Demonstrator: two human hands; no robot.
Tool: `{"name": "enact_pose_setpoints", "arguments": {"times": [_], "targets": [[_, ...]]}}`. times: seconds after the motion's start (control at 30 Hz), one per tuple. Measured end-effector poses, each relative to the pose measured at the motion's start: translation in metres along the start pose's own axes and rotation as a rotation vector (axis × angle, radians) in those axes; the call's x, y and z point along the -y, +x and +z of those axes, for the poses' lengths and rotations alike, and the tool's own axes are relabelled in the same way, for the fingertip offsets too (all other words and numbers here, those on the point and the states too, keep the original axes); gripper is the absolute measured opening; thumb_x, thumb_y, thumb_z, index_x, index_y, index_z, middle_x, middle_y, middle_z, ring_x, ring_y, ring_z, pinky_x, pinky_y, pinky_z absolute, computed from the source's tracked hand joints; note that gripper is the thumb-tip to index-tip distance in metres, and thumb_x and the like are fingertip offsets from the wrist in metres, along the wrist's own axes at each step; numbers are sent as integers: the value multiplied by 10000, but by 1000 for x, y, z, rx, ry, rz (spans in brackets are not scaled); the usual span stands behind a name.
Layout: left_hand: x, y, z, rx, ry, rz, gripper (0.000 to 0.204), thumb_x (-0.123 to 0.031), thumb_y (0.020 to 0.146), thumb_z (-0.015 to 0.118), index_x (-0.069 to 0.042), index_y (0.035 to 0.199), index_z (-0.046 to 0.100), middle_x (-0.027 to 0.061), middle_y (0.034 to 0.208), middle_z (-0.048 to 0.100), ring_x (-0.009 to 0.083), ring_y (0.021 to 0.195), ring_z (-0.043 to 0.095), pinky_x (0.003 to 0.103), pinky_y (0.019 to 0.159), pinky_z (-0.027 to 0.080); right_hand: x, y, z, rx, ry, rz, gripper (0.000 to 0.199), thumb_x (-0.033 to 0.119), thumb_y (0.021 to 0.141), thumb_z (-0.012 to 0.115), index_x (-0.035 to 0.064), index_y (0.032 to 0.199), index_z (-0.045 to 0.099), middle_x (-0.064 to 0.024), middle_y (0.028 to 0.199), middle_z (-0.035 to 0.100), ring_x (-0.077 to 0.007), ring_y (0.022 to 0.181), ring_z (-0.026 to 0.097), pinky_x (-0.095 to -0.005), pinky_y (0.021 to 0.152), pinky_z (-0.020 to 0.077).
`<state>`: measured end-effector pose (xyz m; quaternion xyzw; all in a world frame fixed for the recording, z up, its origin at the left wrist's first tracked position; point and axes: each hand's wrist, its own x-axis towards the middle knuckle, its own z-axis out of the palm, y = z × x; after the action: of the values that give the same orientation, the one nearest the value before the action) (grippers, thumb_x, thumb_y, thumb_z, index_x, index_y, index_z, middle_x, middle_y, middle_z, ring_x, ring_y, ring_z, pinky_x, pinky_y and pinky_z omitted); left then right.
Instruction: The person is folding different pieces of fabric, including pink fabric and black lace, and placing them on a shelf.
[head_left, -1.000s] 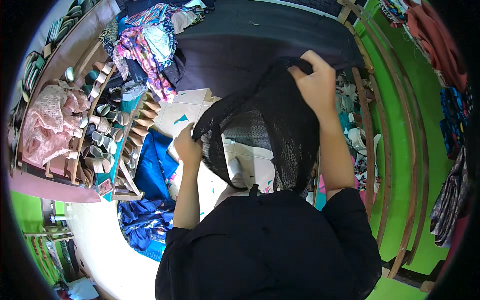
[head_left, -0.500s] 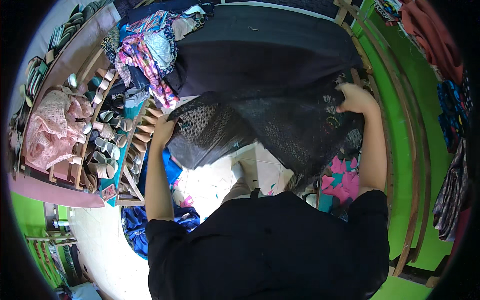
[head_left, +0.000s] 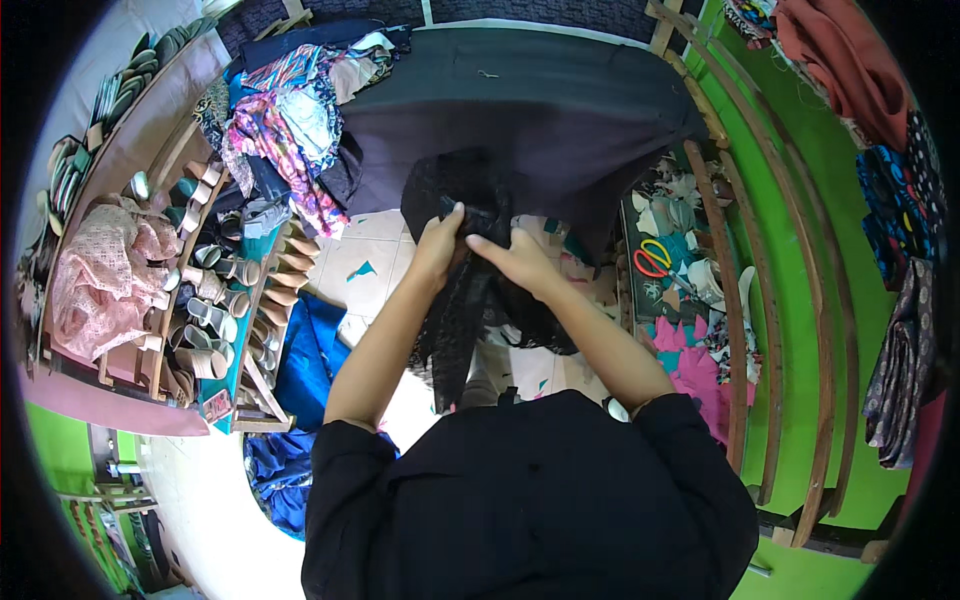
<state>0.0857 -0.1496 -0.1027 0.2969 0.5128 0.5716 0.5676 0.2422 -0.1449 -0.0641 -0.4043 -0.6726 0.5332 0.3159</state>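
Note:
My left hand [head_left: 438, 246] and my right hand [head_left: 516, 262] are close together in front of me, both closed on a piece of black lace fabric [head_left: 450, 325]. The fabric is bunched between them. Part of it stands up in a dark fold beyond my fingers, and loose ends hang toward the floor. Some fingertips are hidden in the folds. Behind the hands lies a table covered with dark cloth [head_left: 540, 85].
A pile of patterned clothes [head_left: 290, 120] lies on the table's left end. Racks of shoes [head_left: 215, 290] stand at the left. Scissors with red and yellow handles [head_left: 652, 258] rest among scraps at the right, beside wooden rails [head_left: 715, 290]. Blue fabric [head_left: 308, 350] lies low at the left.
My hands have come from wide apart to close together, gathering the spread lace fabric into a bunch. The scissors and scraps at the right now show.

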Motion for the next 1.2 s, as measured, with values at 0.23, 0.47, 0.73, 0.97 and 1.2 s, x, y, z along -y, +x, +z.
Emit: {"name": "enact_pose_setpoints", "arguments": {"times": [0.23,0.47,0.73,0.97,1.2], "targets": [[-24,-23,23,207,-194,151,654,-444,892,462,53,1301,347,174,1296,425,254,1191,415,346,1038,262,-18,23,8,-123,320,-15,334,128,722,642,-62,983,554,-151,902,619,-213,811,612,-304,723,477],[-23,-92,-2,236,702,679,1018,-346,607,782,-23,1394,222,185,1347,367,267,1267,358,352,1040,268,-3,31,-22,-173,909,124,239,-3,778,564,-30,1008,507,-101,876,595,-199,790,618,-310,702,510],[12,-88,-1,-66,176,387,373,-259,967,395,41,1168,487,85,1082,561,145,984,516,276,858,414,6,24,-7,185,1060,136,302,-11,776,585,-12,1069,512,-64,971,593,-164,906,585,-288,768,485],[36,-81,5,-55,195,403,374,-283,967,399,23,1164,488,72,1056,557,123,954,504,262,835,414,6,15,-4,318,657,-94,749,-148,669,551,-24,1362,295,-75,1200,492,-150,1020,504,-256,872,412],[35,-70,26,-51,155,632,281,-226,942,458,33,917,565,3,682,551,96,588,462,303,494,373,7,19,-11,240,960,91,673,-160,701,474,23,1331,325,-85,1104,522,-160,951,540,-298,838,445]]}}
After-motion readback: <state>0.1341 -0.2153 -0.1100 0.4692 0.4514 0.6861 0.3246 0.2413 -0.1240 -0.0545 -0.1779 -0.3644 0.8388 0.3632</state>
